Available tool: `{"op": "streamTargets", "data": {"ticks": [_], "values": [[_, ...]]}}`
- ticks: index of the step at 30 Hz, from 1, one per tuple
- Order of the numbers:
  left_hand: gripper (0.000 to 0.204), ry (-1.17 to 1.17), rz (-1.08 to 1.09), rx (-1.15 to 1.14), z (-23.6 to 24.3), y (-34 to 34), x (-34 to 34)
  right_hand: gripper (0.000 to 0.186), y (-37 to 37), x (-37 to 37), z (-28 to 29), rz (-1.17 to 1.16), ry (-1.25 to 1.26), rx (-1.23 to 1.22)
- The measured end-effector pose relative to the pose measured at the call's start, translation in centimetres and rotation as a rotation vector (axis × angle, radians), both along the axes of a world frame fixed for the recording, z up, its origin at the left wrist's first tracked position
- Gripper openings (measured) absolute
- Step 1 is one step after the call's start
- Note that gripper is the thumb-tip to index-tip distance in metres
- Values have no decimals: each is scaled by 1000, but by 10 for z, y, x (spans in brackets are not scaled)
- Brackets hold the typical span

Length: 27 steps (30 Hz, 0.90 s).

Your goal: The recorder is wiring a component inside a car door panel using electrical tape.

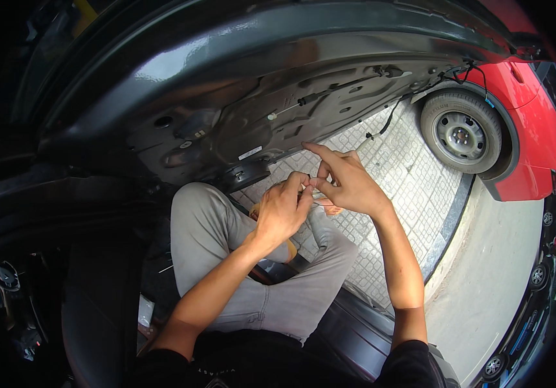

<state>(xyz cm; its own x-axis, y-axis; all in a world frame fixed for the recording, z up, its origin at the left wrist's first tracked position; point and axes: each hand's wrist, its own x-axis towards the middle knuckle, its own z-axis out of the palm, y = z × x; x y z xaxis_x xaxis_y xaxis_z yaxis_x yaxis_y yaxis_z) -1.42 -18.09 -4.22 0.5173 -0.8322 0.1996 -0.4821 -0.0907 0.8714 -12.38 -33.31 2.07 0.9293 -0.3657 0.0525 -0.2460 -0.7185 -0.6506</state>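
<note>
A: What do the two hands show?

B: The left hand (282, 210) and the right hand (346, 183) meet fingertip to fingertip above the person's lap. Both are closed in a pinch on one small pale object (310, 189), which sits exactly between them; it is too small to tell what it is. The right index finger is stretched out straight, pointing up and to the left, away from the pinch.

A: What lies beyond the hands?

B: Just above and ahead of them hangs the stripped inner side of an open car door (278, 110), dark metal with holes, rods and a white label. A black cable (391, 116) dangles from the door's lower edge, up and to the right of the right hand.

A: And under the hands?

B: Directly below are the person's bent legs in grey trousers (226, 239). A bit of something orange (256, 208) shows just beside the left hand. Behind the right hand spreads paved ground (407, 187) of small grey blocks.

A: Farther out?

B: Well to the right of the right hand stands a red car (523, 84), its wheel (461, 134) on the paving.
</note>
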Motion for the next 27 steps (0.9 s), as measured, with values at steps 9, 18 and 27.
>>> {"op": "streamTargets", "data": {"ticks": [9,18,27], "values": [[9,-492,-184,53,4,-6,20,60,15,-14,-7,-47,54,22],[11,-226,-373,71,5,-19,40,43,17,-12,-13,-99,3,-38],[23,893,-655,418,-15,-29,71,33,23,-15,-27,-53,-158,-365]]}}
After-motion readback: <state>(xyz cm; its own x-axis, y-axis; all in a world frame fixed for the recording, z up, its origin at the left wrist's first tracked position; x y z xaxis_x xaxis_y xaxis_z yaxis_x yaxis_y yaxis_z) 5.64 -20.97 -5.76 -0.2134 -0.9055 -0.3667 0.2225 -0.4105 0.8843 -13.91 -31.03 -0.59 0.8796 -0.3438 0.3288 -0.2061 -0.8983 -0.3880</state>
